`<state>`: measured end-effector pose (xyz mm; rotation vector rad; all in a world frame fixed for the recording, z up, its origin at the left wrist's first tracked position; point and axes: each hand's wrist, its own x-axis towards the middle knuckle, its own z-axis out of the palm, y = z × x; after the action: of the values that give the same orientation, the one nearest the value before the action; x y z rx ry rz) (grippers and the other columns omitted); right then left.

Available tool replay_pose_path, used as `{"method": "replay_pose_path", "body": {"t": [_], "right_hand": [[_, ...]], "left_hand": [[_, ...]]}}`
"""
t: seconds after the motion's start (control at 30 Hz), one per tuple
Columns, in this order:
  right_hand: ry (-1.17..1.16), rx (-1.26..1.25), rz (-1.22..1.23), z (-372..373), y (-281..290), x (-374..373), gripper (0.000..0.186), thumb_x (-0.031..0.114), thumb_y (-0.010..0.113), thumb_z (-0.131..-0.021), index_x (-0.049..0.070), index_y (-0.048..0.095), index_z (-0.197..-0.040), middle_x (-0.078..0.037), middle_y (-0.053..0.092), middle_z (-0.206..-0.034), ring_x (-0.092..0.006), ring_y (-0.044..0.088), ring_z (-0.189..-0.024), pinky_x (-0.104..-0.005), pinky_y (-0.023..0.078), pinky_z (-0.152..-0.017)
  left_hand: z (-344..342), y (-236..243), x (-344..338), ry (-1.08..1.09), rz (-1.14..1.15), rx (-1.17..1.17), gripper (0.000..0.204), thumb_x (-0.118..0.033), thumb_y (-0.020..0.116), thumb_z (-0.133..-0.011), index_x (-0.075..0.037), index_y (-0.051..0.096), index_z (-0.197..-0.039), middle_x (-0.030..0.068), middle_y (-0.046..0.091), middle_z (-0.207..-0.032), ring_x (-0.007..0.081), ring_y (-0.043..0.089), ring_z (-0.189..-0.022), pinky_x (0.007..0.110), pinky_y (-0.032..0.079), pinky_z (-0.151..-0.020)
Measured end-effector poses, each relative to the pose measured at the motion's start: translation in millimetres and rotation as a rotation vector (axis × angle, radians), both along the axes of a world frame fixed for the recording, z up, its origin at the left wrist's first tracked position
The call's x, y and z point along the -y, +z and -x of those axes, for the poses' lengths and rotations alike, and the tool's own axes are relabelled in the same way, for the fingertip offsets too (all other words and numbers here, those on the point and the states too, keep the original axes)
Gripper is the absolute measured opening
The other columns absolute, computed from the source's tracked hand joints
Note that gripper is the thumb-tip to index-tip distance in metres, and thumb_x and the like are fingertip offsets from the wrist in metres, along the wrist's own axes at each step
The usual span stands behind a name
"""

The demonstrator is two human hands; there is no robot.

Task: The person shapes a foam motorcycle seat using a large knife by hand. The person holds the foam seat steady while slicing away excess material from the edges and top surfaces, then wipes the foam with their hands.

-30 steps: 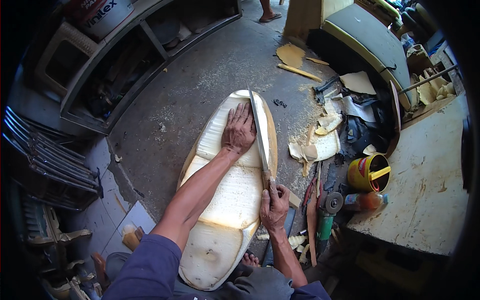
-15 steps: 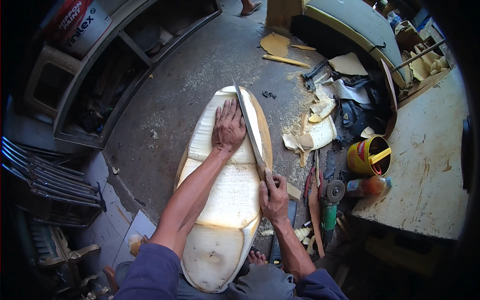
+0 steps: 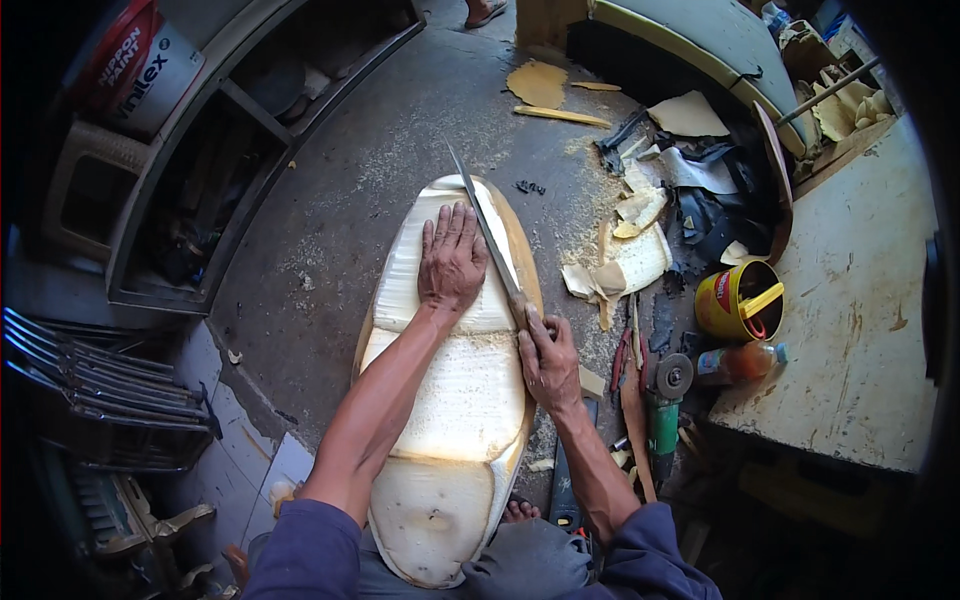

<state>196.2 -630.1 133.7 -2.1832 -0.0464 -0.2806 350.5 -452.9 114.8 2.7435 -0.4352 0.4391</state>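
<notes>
A long cream-coloured foam seat pad [image 3: 440, 370], shaped like a motorcycle seat, lies lengthwise before me, its near end by my legs. My left hand [image 3: 453, 262] rests flat on its far section, fingers stretched forward and slightly apart. In my right hand [image 3: 550, 362], at the pad's right edge, is the handle of a long, narrow-bladed knife [image 3: 483, 222]. The blade slants forward and left along the far right part of the foam, close beside my left fingertips. Its tip reaches past the pad's far end. The far section's surface shows ridged cut marks.
Foam scraps [image 3: 640, 255] and torn black covering lie on the floor at right. Nearby are an angle grinder [image 3: 664, 425], a yellow tub [image 3: 722, 305], a bottle [image 3: 740, 363] and a pale table [image 3: 840, 330]. A metal-framed shelf [image 3: 270, 120] stands at left. Far off is someone's sandalled foot [image 3: 486, 14].
My right hand and the knife have moved a little forward and left, so the tip juts farther past the pad. My left hand stays pressed on the foam. The view has shifted slightly.
</notes>
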Motion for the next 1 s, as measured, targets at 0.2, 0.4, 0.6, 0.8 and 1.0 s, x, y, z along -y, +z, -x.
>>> {"method": "replay_pose_path", "body": {"t": [0.2,0.4,0.6,0.8,1.0], "right_hand": [[-0.005,-0.058,-0.035,34.4,-1.8,9.9,0.045,0.012,0.067,-0.096,0.004,0.061,-0.14,-0.023,0.06,-0.105,-0.0341,0.066,-0.088,-0.0408,0.057,-0.076],[-0.001,0.007,0.037,-0.7,-5.7,2.7,0.044,0.017,0.065,-0.098,0.007,0.061,-0.141,-0.022,0.06,-0.104,-0.0316,0.067,-0.087,-0.0409,0.059,-0.075],[-0.033,-0.028,-0.002,-12.2,-0.1,2.7,0.041,0.019,0.064,-0.099,0.006,0.061,-0.138,-0.024,0.059,-0.102,-0.0345,0.067,-0.084,-0.0425,0.058,-0.071],[-0.042,0.041,-0.007,20.3,-11.5,-4.0,0.043,0.016,0.066,-0.098,0.005,0.061,-0.139,-0.024,0.06,-0.102,-0.0349,0.067,-0.084,-0.0432,0.058,-0.071],[-0.059,-0.087,0.004,-46.3,4.1,-0.6,0.041,0.013,0.065,-0.097,0.002,0.064,-0.137,-0.023,0.063,-0.103,-0.0329,0.065,-0.091,-0.0421,0.056,-0.082]], "left_hand": [[2.0,-1.1,5.6,0.009,-0.024,0.002,0.054,-0.029,0.045,-0.103,-0.004,0.049,-0.151,0.0169,0.046,-0.157,0.0356,0.037,-0.15,0.053,0.019,-0.126],[-4.6,0.9,-2.8,0.027,-0.047,-0.001,0.054,-0.029,0.044,-0.103,-0.006,0.049,-0.152,0.0155,0.046,-0.158,0.0349,0.036,-0.151,0.052,0.019,-0.126],[-6.0,1.3,8.1,0.011,-0.043,0.034,0.055,-0.031,0.044,-0.104,-0.005,0.048,-0.152,0.0149,0.045,-0.159,0.0348,0.037,-0.15,0.053,0.022,-0.125],[-6.3,1.4,-8.7,0.015,-0.077,0.049,0.055,-0.031,0.044,-0.103,-0.004,0.049,-0.151,0.016,0.046,-0.158,0.0356,0.038,-0.149,0.054,0.021,-0.125],[-7.5,-5.0,9.4,0.002,-0.028,0.052,0.055,-0.031,0.045,-0.103,-0.004,0.05,-0.15,0.0164,0.047,-0.157,0.0354,0.039,-0.149,0.054,0.021,-0.125]]}}
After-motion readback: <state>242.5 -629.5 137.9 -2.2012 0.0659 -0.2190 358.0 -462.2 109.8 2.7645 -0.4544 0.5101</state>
